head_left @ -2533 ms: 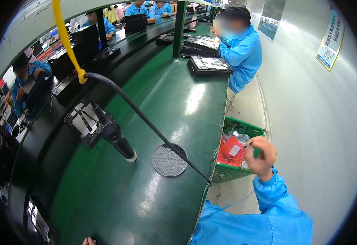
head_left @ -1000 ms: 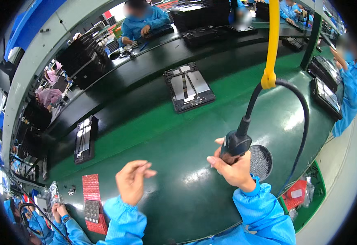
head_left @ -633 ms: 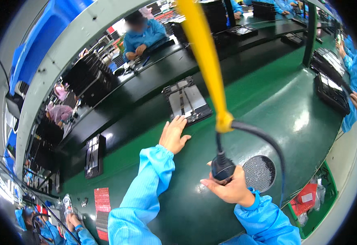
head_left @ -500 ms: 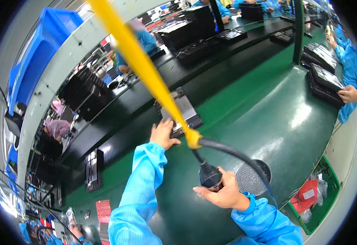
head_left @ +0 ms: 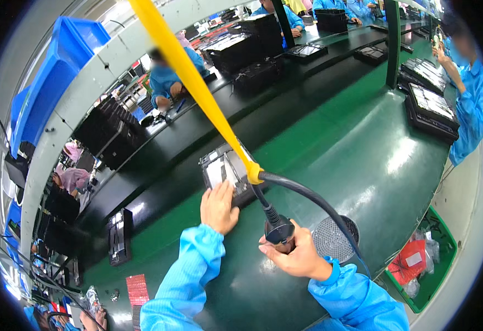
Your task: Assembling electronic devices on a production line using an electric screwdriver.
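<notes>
My right hand (head_left: pixel 294 255) grips a black electric screwdriver (head_left: pixel 277 227) upright above the green bench; its black cable (head_left: pixel 319 201) loops up to a yellow hanging strap (head_left: pixel 192 83). My left hand (head_left: pixel 218 207) lies flat with its fingers on the near edge of a black open device chassis (head_left: pixel 225 171) lying at the bench's far side. A round black mesh disc (head_left: pixel 335 240) sits just right of my right hand. Both forearms wear blue sleeves.
A black conveyor belt (head_left: pixel 197 132) runs behind the green bench (head_left: pixel 363 149), carrying more black units. Another chassis (head_left: pixel 120 237) lies to the left. A person in blue (head_left: pixel 468 105) works at trays on the right. A green bin (head_left: pixel 423 259) with red packets stands below right.
My left hand has reached forward and settled on the black chassis. My right hand has kept hold of the screwdriver and stays near the mesh disc. My view has turned left.
</notes>
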Demonstrator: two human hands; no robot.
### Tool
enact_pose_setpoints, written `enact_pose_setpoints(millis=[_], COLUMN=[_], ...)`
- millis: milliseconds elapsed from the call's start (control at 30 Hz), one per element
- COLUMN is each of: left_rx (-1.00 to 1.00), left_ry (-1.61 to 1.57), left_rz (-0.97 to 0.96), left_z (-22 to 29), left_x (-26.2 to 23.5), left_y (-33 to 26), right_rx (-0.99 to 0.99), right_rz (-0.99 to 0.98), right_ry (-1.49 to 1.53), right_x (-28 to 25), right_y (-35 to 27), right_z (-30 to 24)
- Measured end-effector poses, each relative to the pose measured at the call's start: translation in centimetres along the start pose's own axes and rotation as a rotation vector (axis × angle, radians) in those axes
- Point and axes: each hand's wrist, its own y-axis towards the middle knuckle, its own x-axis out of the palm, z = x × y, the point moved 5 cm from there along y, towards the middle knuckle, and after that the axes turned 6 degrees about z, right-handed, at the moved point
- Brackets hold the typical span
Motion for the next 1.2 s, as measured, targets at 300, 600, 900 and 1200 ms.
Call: enact_pose_setpoints(millis=[300,600,900,1200], left_rx=[0.108,0.135,0.102,-0.005], left_ry=[-0.185,-0.404,-0.502,-0.732], left_rz=[-0.021,-0.084,-0.098,0.099], left_z=[10.2,16.2,16.2,12.6], left_x=[-5.3,-5.6,-4.6,-5.8], left_y=[-11.0,-17.6,-16.6,-16.1], right_rx=[-0.121,-0.271,-0.197,-0.165], right_rz=[0.191,0.355,0.328,0.259], right_ry=[-0.037,0.006,-0.103,-0.156], right_x=[-6.9,-12.2,-11.1,-10.4], right_y=[2.2,2.5,2.5,3.2], right_z=[-4.6,-3.8,-1.9,-1.2])
